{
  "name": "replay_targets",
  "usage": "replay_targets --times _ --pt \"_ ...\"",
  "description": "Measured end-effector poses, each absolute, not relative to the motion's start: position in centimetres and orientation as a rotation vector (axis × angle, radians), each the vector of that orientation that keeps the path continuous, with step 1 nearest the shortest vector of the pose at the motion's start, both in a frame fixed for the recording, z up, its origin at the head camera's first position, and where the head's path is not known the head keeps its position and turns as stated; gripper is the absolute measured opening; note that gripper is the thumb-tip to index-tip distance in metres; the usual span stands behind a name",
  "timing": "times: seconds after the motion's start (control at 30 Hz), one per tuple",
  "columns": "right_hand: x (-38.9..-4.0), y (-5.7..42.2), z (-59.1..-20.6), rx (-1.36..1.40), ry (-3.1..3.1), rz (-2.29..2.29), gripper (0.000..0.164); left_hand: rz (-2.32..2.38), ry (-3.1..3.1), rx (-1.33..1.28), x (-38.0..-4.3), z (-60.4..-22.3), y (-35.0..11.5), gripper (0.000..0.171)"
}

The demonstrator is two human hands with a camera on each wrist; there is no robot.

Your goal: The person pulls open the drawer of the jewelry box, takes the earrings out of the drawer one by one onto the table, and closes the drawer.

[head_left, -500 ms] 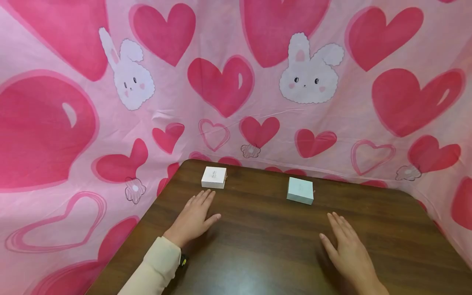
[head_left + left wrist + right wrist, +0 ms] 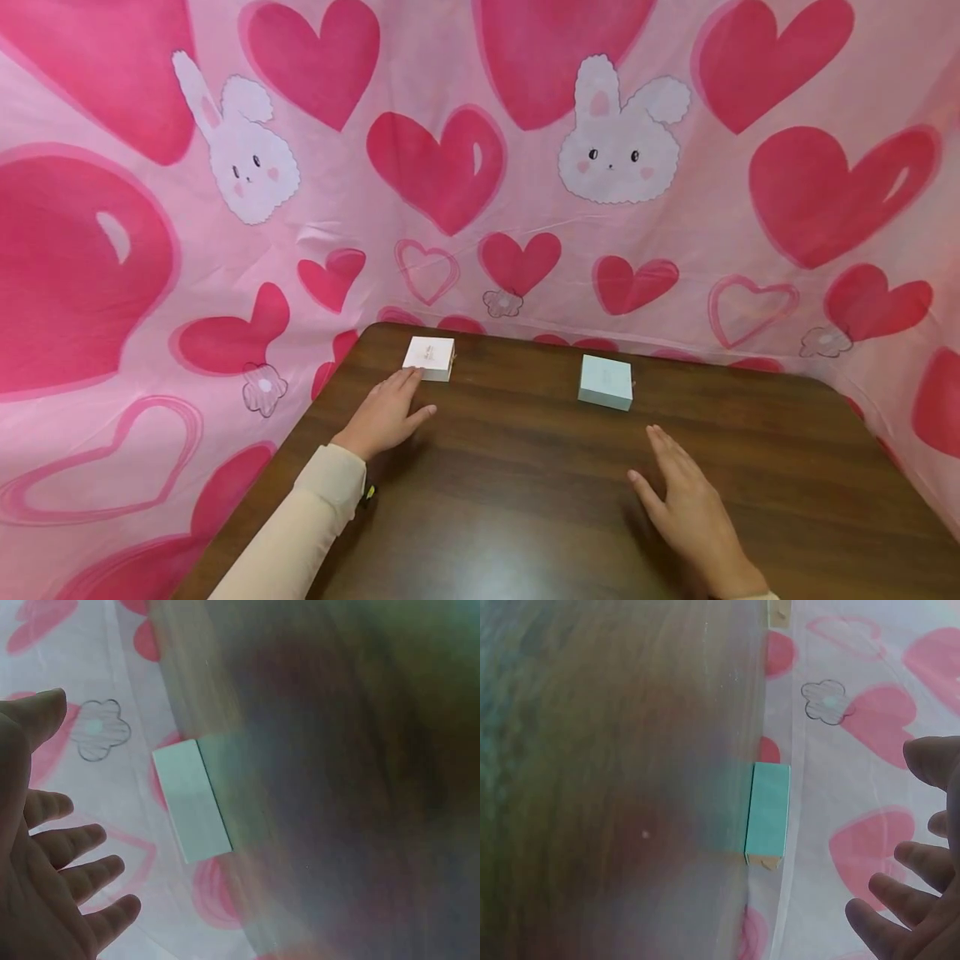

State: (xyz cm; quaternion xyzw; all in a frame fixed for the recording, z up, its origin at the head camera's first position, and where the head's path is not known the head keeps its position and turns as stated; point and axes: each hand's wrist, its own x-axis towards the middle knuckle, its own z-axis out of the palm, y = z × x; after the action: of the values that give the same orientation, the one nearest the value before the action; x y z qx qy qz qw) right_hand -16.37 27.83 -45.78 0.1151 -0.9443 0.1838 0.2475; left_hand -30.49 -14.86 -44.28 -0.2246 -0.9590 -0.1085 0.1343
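Observation:
A small white box [image 2: 430,354] with faint print on its lid stands near the table's far left. My left hand [image 2: 381,421] hovers in front of it, fingers extended; its fingertips overlap the box's near edge in the head view, though contact cannot be made out. In the left wrist view that white box [image 2: 193,802] is apart from the hand [image 2: 52,877]. To the right stands a pale mint box [image 2: 605,383]. My right hand [image 2: 690,504], holding nothing, is nearer me and right of it, fingers extended. The right wrist view shows the mint box [image 2: 768,814] side-on.
Both boxes stand on a dark brown wooden table [image 2: 495,483] with rounded far corners. Behind and beside it hangs a pink cloth [image 2: 525,200] printed with hearts and rabbit faces. A cream sleeve [image 2: 300,521] covers my left forearm.
My left hand has moved forward to the white box's near edge. The right hand has shifted left, closer to the mint box. The head view has turned slightly; both boxes stay in place.

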Motion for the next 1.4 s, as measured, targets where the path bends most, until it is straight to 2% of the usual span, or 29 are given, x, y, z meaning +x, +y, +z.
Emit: replay_targets --times 0.6,1.4 --pt "-17.0 26.6 -45.6 0.218 -2.658 0.63 0.075 -0.325 -2.828 -0.586 -37.2 -44.7 -14.5 0.073" --pt "-18.1 25.7 -46.2 0.135 -2.731 0.739 0.075 -0.472 -3.024 -0.414 -42.3 -45.9 -14.9 0.074"
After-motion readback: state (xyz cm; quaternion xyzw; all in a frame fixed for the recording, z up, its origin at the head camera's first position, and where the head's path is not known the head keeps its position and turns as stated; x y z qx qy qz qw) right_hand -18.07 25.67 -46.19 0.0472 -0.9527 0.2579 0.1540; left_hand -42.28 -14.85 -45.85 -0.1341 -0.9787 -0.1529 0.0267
